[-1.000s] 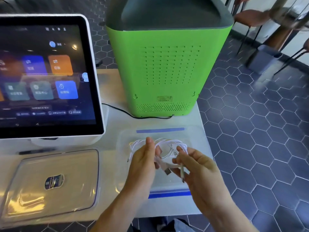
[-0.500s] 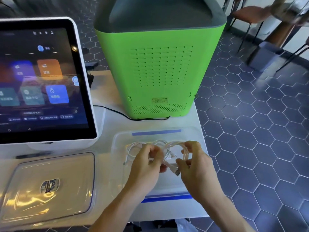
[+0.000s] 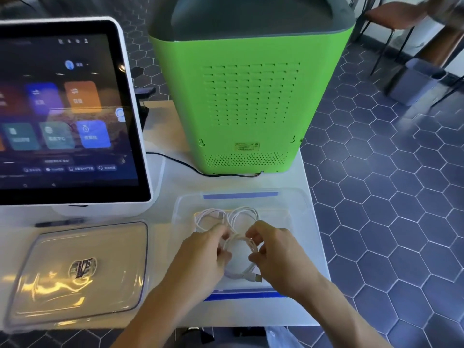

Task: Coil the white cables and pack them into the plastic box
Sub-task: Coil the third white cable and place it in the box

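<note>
While a second ago it dangled above the rim, the white cable point(image 3: 239, 257) is now sinking into the plastic box point(image 3: 298, 207), so packing looks close. Both the left hand point(image 3: 200, 257) and the right hand point(image 3: 276, 252) are pinching its loops, fingers closed round them. Behind them another coil point(image 3: 226, 217) is lying inside: two cables I am counting, one box, one lid point(image 3: 75, 272) lying alongside.

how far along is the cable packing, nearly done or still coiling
Still coiling. Done: one coiled white cable already lies inside the clear plastic box with blue clips. In hand: the left hand and right hand are looping a second white cable over the box, its plug end loose. Left: set that coil down; the clear plastic lid remains off, beside the box.
</note>
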